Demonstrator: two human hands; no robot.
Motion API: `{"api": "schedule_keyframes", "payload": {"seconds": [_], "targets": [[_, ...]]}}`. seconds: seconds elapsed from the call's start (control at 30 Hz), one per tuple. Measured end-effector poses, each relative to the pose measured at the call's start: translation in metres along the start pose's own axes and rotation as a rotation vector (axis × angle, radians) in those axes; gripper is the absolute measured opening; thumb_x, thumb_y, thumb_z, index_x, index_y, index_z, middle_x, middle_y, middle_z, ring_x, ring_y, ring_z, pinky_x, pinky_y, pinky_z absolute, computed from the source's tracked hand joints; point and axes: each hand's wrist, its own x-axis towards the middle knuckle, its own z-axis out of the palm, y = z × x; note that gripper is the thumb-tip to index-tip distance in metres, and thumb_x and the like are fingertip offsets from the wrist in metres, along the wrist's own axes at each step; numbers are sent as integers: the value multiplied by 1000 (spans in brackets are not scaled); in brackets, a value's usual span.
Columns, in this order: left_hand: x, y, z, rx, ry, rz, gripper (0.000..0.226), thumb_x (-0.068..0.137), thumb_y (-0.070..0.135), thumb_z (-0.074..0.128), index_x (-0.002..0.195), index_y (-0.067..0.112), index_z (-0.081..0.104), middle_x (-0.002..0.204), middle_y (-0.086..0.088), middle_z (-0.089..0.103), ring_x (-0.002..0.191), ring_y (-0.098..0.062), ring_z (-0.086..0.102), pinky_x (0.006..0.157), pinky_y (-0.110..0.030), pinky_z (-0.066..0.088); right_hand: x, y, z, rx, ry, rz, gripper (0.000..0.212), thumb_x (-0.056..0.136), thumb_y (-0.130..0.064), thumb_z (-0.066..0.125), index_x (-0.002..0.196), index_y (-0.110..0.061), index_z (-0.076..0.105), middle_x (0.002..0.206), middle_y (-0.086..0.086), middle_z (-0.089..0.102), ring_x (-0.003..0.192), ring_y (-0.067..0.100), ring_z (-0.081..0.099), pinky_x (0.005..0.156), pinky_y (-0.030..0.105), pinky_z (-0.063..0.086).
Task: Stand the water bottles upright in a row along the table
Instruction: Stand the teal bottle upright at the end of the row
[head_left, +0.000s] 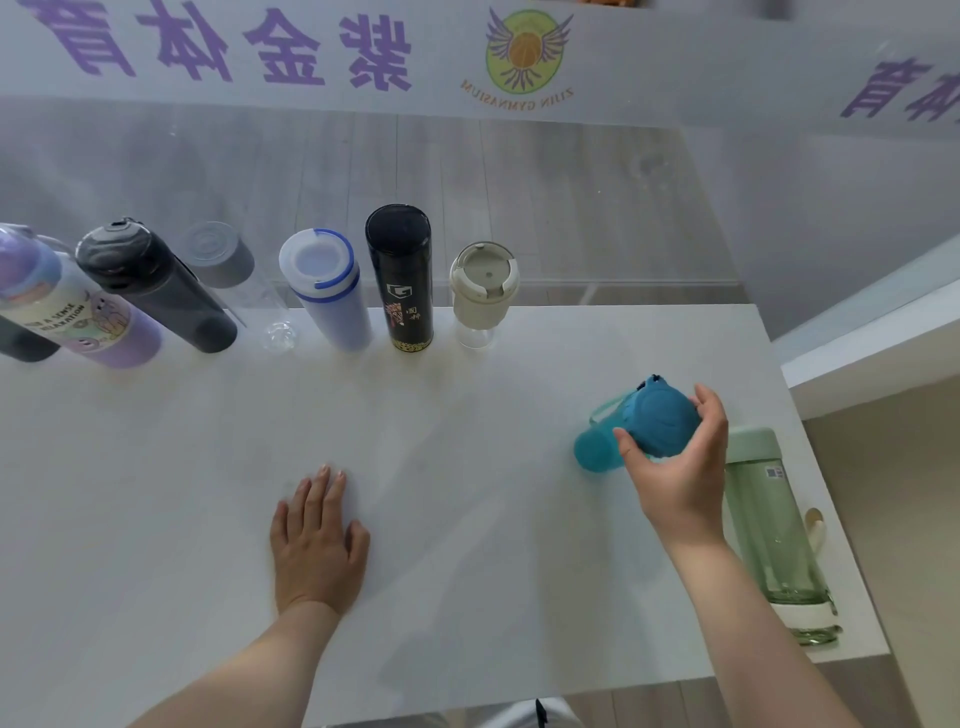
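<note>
On the white table (467, 519), the right hand (680, 467) grips the blue cap of a teal translucent plastic bottle (602, 447), with the thumb on one side of the cap and the fingers wrapped on the other. The bottle is tilted, its base toward the middle of the table. Just beside this hand, at the right edge, lies a pale green glass bottle (769, 525) on its side. The left hand (317, 540) rests flat on the table, palm down, fingers together and holding nothing.

Along the far edge, 6 bottles stand in a row: a purple printed bottle (78, 312), a dark grey bottle (156, 286), a clear bottle with a grey cap (223, 260), a lilac bottle with a blue-rimmed lid (332, 291), a black cylinder flask (402, 280) and a clear bottle with a beige lid (480, 291).
</note>
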Motion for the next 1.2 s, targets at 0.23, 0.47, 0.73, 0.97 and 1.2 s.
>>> {"api": "schedule_keyframes", "payload": {"seconds": [0.23,0.47,0.73,0.97,1.2], "targets": [[0,-2,2,8,-7,1,67,81,39,28,143,15,39,151,-7,39,141,-27,31,117,-47,15,-20,9,9,275,-163,153,103,69,-25,84,147,-34,18,144,-20,38,131,9,45,104,39,46],[1,-3,4,26,-20,0,67,82,39,28,143,16,39,151,-7,39,140,-27,32,117,-47,16,-24,15,36,234,-305,275,79,75,-26,81,134,-42,31,138,-13,45,122,6,49,103,37,46],[3,-4,4,33,-29,-2,65,81,37,32,142,17,40,150,-6,40,140,-24,32,117,-44,13,8,5,74,89,-330,135,66,78,-28,78,133,-30,42,120,-8,47,99,-5,54,83,13,49],[4,-5,6,39,-30,0,64,82,37,32,143,18,38,150,-5,39,140,-23,30,117,-43,13,6,21,88,180,-352,189,60,76,-21,80,128,-16,51,120,1,61,107,21,64,84,23,55],[4,-4,6,34,-19,-1,64,82,37,33,143,18,38,151,-5,39,140,-23,29,116,-44,15,39,9,106,197,-280,169,63,78,-26,77,119,-39,31,127,-6,52,109,18,61,88,33,53]]}}
